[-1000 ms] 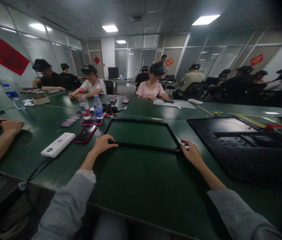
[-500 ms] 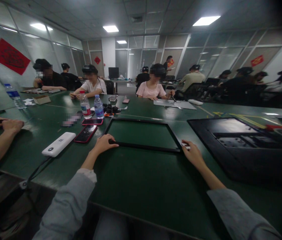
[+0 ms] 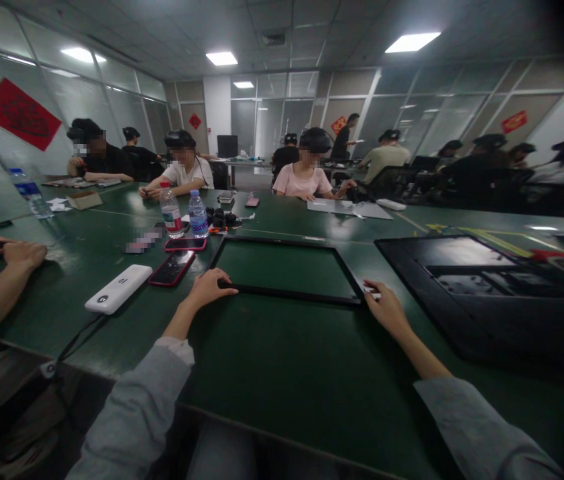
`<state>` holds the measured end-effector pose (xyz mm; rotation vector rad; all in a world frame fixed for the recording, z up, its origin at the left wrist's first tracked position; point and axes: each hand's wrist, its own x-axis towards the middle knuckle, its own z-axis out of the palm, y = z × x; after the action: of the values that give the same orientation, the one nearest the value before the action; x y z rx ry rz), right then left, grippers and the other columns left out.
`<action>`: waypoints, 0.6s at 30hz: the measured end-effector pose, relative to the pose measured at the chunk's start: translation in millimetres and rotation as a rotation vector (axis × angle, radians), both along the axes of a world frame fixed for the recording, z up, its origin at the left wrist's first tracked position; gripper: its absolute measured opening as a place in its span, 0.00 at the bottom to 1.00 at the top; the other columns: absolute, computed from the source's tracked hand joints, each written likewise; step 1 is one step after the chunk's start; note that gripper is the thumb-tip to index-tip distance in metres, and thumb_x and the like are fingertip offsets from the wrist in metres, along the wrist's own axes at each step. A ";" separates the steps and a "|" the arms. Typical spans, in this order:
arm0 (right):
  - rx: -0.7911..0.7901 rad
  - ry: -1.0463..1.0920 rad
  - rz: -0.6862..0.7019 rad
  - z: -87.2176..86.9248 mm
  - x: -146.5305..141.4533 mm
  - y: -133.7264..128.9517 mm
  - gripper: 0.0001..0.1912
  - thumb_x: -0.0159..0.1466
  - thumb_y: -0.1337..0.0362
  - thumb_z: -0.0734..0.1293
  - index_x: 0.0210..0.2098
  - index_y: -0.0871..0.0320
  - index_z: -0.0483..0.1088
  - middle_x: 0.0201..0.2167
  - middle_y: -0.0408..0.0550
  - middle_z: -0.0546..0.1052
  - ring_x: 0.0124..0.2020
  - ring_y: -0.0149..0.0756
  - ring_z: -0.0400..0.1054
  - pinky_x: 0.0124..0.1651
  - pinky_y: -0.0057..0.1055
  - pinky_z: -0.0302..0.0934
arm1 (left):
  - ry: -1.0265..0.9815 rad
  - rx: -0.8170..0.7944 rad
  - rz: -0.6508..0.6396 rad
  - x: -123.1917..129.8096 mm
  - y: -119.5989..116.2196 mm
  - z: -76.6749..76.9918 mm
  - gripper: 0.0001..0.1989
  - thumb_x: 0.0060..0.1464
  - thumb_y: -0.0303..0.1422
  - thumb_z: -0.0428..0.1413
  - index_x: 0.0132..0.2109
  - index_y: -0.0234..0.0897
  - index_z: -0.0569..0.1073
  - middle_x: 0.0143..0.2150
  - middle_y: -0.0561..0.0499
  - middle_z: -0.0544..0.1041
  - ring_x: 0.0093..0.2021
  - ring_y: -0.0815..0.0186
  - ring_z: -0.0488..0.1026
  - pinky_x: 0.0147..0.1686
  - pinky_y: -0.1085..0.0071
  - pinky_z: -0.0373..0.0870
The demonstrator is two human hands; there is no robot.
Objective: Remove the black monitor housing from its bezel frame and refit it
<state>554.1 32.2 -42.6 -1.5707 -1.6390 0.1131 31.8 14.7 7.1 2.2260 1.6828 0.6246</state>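
Observation:
A thin black rectangular frame (image 3: 292,295), like a screen bezel, lies on the green table (image 3: 302,360) in front of me; the tabletop shows through its middle. My left hand (image 3: 208,287) is closed round its near left corner, thumb along the near bar. At the near right corner my right hand (image 3: 383,303) grips the frame's edge, with something small and white showing by the fingers that I cannot make out. To the right lies a black panel (image 3: 412,287) with recessed sections, apart from my hand.
Left of the frame lie a white power bank (image 3: 118,288) with a cable, and red-edged phones (image 3: 172,268). Two bottles (image 3: 197,213) stand behind them. A neighbour's hands (image 3: 25,253) rest at the left. Across the table, a person (image 3: 307,177) sits by a pale board (image 3: 347,209).
My hands and the black frame stay in place. In the background, a standing person has moved right, and the seated person opposite has shifted a hand.

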 end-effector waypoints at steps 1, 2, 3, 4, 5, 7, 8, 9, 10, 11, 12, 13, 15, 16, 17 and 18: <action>0.000 0.006 -0.001 1.0 -0.6 -0.7 0.20 0.59 0.60 0.62 0.49 0.59 0.73 0.46 0.59 0.79 0.42 0.47 0.75 0.50 0.46 0.68 | 0.000 0.000 0.002 0.1 -0.4 0.3 0.25 0.50 0.58 0.60 0.43 0.43 0.78 0.55 0.47 0.77 0.57 0.52 0.71 0.59 0.52 0.64; -0.001 0.010 -0.003 1.8 -1.2 -1.2 0.20 0.59 0.60 0.62 0.48 0.59 0.73 0.46 0.59 0.79 0.42 0.47 0.75 0.50 0.46 0.69 | 0.001 0.001 0.003 0.2 -0.8 0.7 0.25 0.50 0.58 0.60 0.43 0.43 0.78 0.55 0.47 0.76 0.57 0.52 0.71 0.59 0.51 0.64; -0.003 0.012 -0.005 2.4 -1.6 -1.6 0.20 0.59 0.60 0.62 0.48 0.59 0.73 0.46 0.59 0.79 0.42 0.47 0.75 0.49 0.46 0.69 | 0.002 0.001 0.004 0.2 -1.2 1.1 0.25 0.50 0.58 0.60 0.43 0.43 0.78 0.55 0.47 0.76 0.57 0.52 0.71 0.59 0.51 0.64; -0.006 0.013 -0.006 2.5 -1.8 -1.8 0.20 0.59 0.60 0.62 0.49 0.59 0.73 0.46 0.60 0.79 0.42 0.47 0.75 0.49 0.46 0.69 | 0.005 0.000 0.005 0.3 -1.6 1.4 0.25 0.50 0.58 0.60 0.43 0.43 0.78 0.55 0.47 0.76 0.57 0.52 0.71 0.59 0.51 0.64; -0.010 0.011 -0.006 2.3 -1.8 -1.8 0.20 0.59 0.60 0.62 0.49 0.59 0.73 0.46 0.60 0.78 0.42 0.47 0.74 0.49 0.47 0.68 | 0.008 -0.003 0.005 0.3 -1.9 1.8 0.25 0.50 0.58 0.60 0.43 0.43 0.78 0.55 0.47 0.76 0.57 0.52 0.71 0.59 0.51 0.64; -0.008 0.003 -0.006 1.0 -1.0 -1.3 0.21 0.59 0.60 0.61 0.50 0.60 0.72 0.47 0.60 0.78 0.43 0.47 0.74 0.50 0.47 0.68 | 0.013 -0.007 0.005 0.5 -2.5 2.3 0.26 0.50 0.58 0.60 0.44 0.43 0.78 0.54 0.48 0.77 0.57 0.52 0.71 0.58 0.51 0.64; 0.002 -0.006 -0.008 0.3 -0.2 -1.1 0.21 0.60 0.60 0.61 0.50 0.60 0.72 0.47 0.60 0.78 0.43 0.48 0.74 0.51 0.47 0.67 | 0.013 -0.005 0.008 0.7 -2.6 2.4 0.26 0.50 0.58 0.59 0.44 0.43 0.78 0.54 0.48 0.77 0.56 0.52 0.71 0.58 0.51 0.65; 0.019 -0.020 -0.014 0.1 0.8 -1.1 0.21 0.60 0.60 0.61 0.50 0.60 0.72 0.47 0.60 0.78 0.43 0.48 0.73 0.52 0.48 0.67 | 0.014 -0.001 0.016 0.9 -2.7 2.5 0.26 0.50 0.58 0.59 0.44 0.43 0.78 0.53 0.48 0.78 0.56 0.52 0.72 0.58 0.52 0.65; 0.045 -0.042 -0.026 0.7 2.3 -1.4 0.21 0.60 0.60 0.60 0.51 0.60 0.72 0.47 0.60 0.78 0.44 0.48 0.73 0.53 0.48 0.66 | 0.015 0.003 0.025 1.3 -2.7 2.7 0.26 0.50 0.58 0.59 0.44 0.43 0.78 0.52 0.48 0.78 0.55 0.52 0.72 0.57 0.53 0.65; 0.074 -0.072 -0.044 2.4 4.3 -2.1 0.21 0.61 0.61 0.60 0.51 0.59 0.72 0.47 0.59 0.77 0.44 0.48 0.72 0.54 0.48 0.65 | 0.017 0.006 0.037 1.6 -2.6 2.8 0.26 0.50 0.59 0.59 0.44 0.43 0.78 0.51 0.48 0.79 0.55 0.52 0.73 0.57 0.53 0.66; 0.106 -0.108 -0.070 5.3 6.9 -3.3 0.21 0.61 0.61 0.59 0.51 0.59 0.72 0.47 0.59 0.77 0.45 0.48 0.72 0.55 0.49 0.63 | 0.021 0.006 0.050 2.1 -2.5 3.1 0.26 0.50 0.59 0.59 0.44 0.44 0.78 0.51 0.48 0.79 0.54 0.52 0.73 0.56 0.54 0.66; 0.134 -0.148 -0.105 9.4 10.4 -4.9 0.21 0.61 0.61 0.59 0.51 0.60 0.72 0.48 0.60 0.77 0.47 0.49 0.71 0.56 0.49 0.62 | 0.024 0.004 0.061 2.5 -2.3 3.5 0.26 0.50 0.59 0.59 0.44 0.44 0.78 0.50 0.48 0.80 0.54 0.52 0.74 0.56 0.55 0.67; 0.171 -0.218 -0.201 20.0 20.4 -9.6 0.22 0.63 0.61 0.58 0.53 0.61 0.72 0.49 0.63 0.76 0.52 0.52 0.68 0.57 0.50 0.60 | 0.024 -0.005 0.076 3.2 -1.7 4.6 0.27 0.50 0.60 0.58 0.44 0.44 0.79 0.49 0.48 0.80 0.53 0.51 0.74 0.54 0.55 0.68; 0.181 -0.236 -0.267 25.5 27.3 -12.3 0.23 0.63 0.61 0.58 0.53 0.62 0.72 0.50 0.65 0.75 0.54 0.54 0.67 0.56 0.51 0.60 | 0.020 -0.010 0.079 3.4 -1.4 5.1 0.28 0.49 0.61 0.58 0.45 0.44 0.79 0.49 0.48 0.81 0.53 0.51 0.75 0.54 0.55 0.68; 0.187 -0.242 -0.340 30.4 35.7 -15.3 0.23 0.64 0.60 0.58 0.54 0.62 0.72 0.51 0.67 0.74 0.55 0.57 0.65 0.55 0.53 0.60 | 0.011 -0.015 0.083 3.5 -1.1 5.6 0.28 0.49 0.61 0.58 0.45 0.45 0.79 0.49 0.48 0.81 0.53 0.51 0.75 0.54 0.56 0.68; 0.192 -0.235 -0.417 34.1 45.4 -18.5 0.24 0.64 0.60 0.59 0.54 0.63 0.72 0.51 0.69 0.74 0.56 0.60 0.64 0.53 0.55 0.59 | -0.002 -0.019 0.086 3.6 -0.8 5.8 0.28 0.49 0.61 0.58 0.45 0.45 0.79 0.49 0.48 0.81 0.52 0.51 0.76 0.53 0.56 0.69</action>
<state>599.5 13.7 -8.5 -1.7873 -1.4082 -0.4506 35.4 13.9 12.9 2.1491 1.7845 0.6280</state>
